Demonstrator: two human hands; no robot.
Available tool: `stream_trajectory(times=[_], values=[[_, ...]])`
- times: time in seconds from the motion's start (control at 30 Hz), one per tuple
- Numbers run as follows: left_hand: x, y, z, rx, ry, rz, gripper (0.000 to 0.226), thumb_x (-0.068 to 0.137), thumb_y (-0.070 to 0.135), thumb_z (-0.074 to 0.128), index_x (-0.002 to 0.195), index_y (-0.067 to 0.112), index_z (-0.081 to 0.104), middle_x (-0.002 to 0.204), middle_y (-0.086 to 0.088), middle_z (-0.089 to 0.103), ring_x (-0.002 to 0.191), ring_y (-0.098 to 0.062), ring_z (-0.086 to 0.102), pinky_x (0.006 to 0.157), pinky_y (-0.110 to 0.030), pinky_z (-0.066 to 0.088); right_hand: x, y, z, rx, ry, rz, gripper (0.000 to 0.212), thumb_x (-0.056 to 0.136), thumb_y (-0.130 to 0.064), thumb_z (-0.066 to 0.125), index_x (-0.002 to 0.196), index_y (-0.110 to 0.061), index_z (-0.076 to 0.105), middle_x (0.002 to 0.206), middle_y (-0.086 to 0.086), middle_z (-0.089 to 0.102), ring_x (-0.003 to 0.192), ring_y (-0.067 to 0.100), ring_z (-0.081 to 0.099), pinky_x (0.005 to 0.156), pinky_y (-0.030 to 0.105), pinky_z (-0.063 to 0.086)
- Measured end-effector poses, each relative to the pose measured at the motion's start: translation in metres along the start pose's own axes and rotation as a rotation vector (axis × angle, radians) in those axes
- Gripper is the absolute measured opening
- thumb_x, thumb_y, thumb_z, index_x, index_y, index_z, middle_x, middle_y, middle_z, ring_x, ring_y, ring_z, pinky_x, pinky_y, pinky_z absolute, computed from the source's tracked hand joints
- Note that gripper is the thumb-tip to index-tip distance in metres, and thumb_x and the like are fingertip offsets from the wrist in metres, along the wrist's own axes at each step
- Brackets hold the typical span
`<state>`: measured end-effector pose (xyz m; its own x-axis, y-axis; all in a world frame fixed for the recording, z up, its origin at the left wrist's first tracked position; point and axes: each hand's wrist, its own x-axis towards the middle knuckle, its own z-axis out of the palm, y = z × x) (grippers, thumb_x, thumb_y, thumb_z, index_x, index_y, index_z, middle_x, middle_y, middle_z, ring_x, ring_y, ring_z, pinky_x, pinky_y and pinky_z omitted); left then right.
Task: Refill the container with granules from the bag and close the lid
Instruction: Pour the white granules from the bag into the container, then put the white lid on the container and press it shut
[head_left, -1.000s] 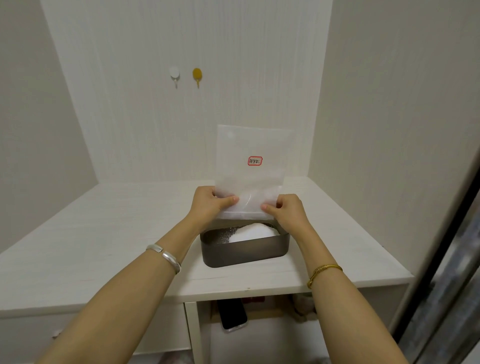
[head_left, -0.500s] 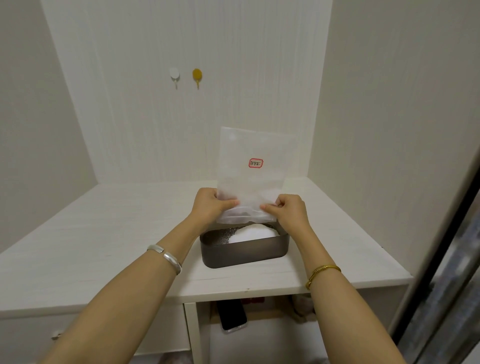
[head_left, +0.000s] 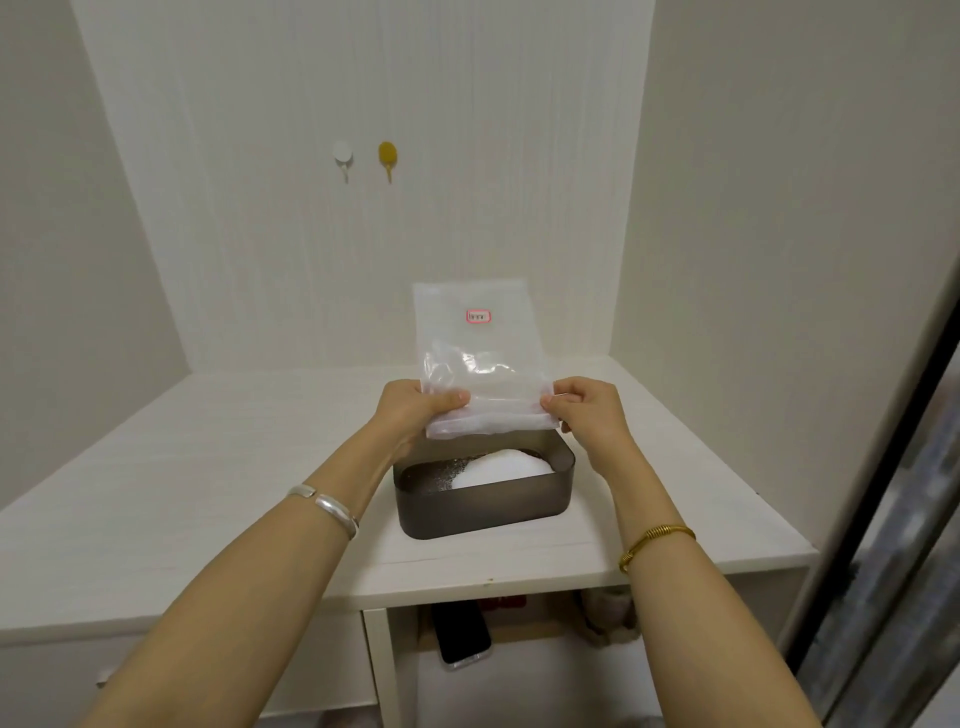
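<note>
Holding the bag (head_left: 480, 358) upside down, mouth just above the container (head_left: 485, 499), lets the last granules (head_left: 501, 462) drop straight into the white heap inside. The left hand (head_left: 410, 410) and right hand (head_left: 587, 410) each pinch a lower corner between thumb and curled fingers, keeping the mouth spread. The container sits lidless on the desk (head_left: 182, 467), with no lid in view; the bag looks nearly empty.

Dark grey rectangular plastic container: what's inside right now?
Inside the dark grey rectangular plastic container sits a white mound of granules toward the right, with scattered grains on the left. The far edge is hidden behind the clear plastic bag. No lid is visible.
</note>
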<state>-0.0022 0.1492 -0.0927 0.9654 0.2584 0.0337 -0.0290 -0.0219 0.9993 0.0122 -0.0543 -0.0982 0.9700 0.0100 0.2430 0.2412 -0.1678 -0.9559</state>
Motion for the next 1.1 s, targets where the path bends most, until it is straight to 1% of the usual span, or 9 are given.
stream_trajectory(times=[0.13, 0.23, 0.4, 0.57, 0.73, 0.83, 0.97, 1.03, 1.1], values=[[-0.004, -0.001, 0.003, 0.004, -0.006, -0.016, 0.025, 0.07, 0.006, 0.078, 0.091, -0.001, 0.067, 0.084, -0.008, 0.069, 0.059, -0.009, 0.066, 0.046, -0.014, 0.05, 0.0, 0.003, 0.004, 0.051, 0.028, 0.081, 0.011, 0.084, 0.002, 0.058, 0.088, -0.004, 0.067, 0.073, 0.003, 0.059, 0.064, 0.015, 0.051, 0.055, 0.019, 0.041], [-0.006, -0.001, 0.004, 0.012, -0.014, -0.019, 0.037, 0.071, 0.007, 0.078, 0.104, -0.002, 0.064, 0.095, -0.011, 0.067, 0.072, -0.017, 0.066, 0.05, -0.015, 0.051, 0.0, 0.004, 0.003, 0.073, 0.028, 0.133, 0.016, 0.084, 0.001, 0.06, 0.099, -0.001, 0.067, 0.085, 0.008, 0.062, 0.065, 0.014, 0.053, 0.056, 0.02, 0.044], [-0.009, 0.003, 0.011, -0.038, -0.021, -0.03, 0.029, 0.072, 0.004, 0.076, 0.098, 0.003, 0.062, 0.089, -0.009, 0.066, 0.071, -0.016, 0.064, 0.047, -0.015, 0.051, -0.001, 0.005, -0.003, 0.203, 0.038, 0.178, 0.023, 0.088, -0.004, 0.058, 0.109, 0.002, 0.064, 0.096, 0.014, 0.063, 0.073, 0.02, 0.056, 0.055, 0.021, 0.042], [-0.012, 0.007, 0.024, -0.149, -0.054, -0.043, 0.026, 0.073, 0.001, 0.074, 0.097, -0.002, 0.063, 0.09, -0.011, 0.067, 0.073, -0.02, 0.066, 0.052, -0.019, 0.055, -0.006, -0.006, -0.009, 0.566, 0.035, 0.315, 0.013, 0.087, -0.021, 0.064, 0.086, -0.009, 0.066, 0.084, 0.007, 0.067, 0.069, 0.019, 0.062, 0.052, 0.022, 0.047], [-0.015, 0.009, 0.048, -0.118, -0.073, -0.015, 0.034, 0.075, 0.005, 0.073, 0.107, -0.001, 0.062, 0.103, -0.015, 0.066, 0.084, -0.025, 0.066, 0.069, -0.028, 0.055, -0.016, -0.009, -0.013, 0.866, 0.114, 0.352, 0.027, 0.084, 0.003, 0.059, 0.111, -0.002, 0.061, 0.098, 0.013, 0.065, 0.08, 0.026, 0.066, 0.061, 0.03, 0.054], [-0.019, 0.01, 0.068, -0.095, -0.113, 0.019, 0.035, 0.076, 0.007, 0.074, 0.106, -0.001, 0.059, 0.113, -0.017, 0.065, 0.093, -0.029, 0.066, 0.077, -0.033, 0.056, -0.019, -0.007, -0.026, 0.823, 0.192, 0.295, 0.037, 0.084, 0.012, 0.047, 0.117, 0.0, 0.057, 0.103, 0.013, 0.064, 0.077, 0.024, 0.066, 0.063, 0.032, 0.054], [-0.022, 0.015, 0.089, -0.015, -0.189, -0.021, 0.071, 0.078, 0.026, 0.073, 0.135, 0.001, 0.04, 0.126, -0.016, 0.058, 0.097, -0.027, 0.066, 0.083, -0.038, 0.057, -0.022, -0.002, -0.055, 0.734, 0.342, 0.255, 0.034, 0.084, 0.014, 0.045, 0.11, -0.005, 0.056, 0.105, 0.013, 0.062, 0.068, 0.02, 0.065, 0.049, 0.025, 0.056], [-0.022, 0.017, 0.093, 0.029, -0.202, -0.058, 0.082, 0.081, 0.035, 0.069, 0.143, 0.003, 0.027, 0.122, -0.014, 0.057, 0.088, -0.025, 0.067, 0.076, -0.034, 0.059, -0.022, 0.003, -0.07, 0.7, 0.399, 0.258, 0.037, 0.083, 0.014, 0.048, 0.115, -0.002, 0.055, 0.103, 0.015, 0.061, 0.066, 0.02, 0.063, 0.041, 0.019, 0.052], [-0.022, 0.019, 0.093, 0.081, -0.178, -0.042, 0.075, 0.085, 0.035, 0.064, 0.142, 0.002, 0.029, 0.117, -0.012, 0.058, 0.074, -0.019, 0.065, 0.061, -0.024, 0.056, -0.022, 0.009, -0.082, 0.654, 0.429, 0.288, 0.036, 0.083, 0.014, 0.049, 0.115, 0.0, 0.055, 0.096, 0.017, 0.057, 0.058, 0.019, 0.058, 0.036, 0.014, 0.044]])
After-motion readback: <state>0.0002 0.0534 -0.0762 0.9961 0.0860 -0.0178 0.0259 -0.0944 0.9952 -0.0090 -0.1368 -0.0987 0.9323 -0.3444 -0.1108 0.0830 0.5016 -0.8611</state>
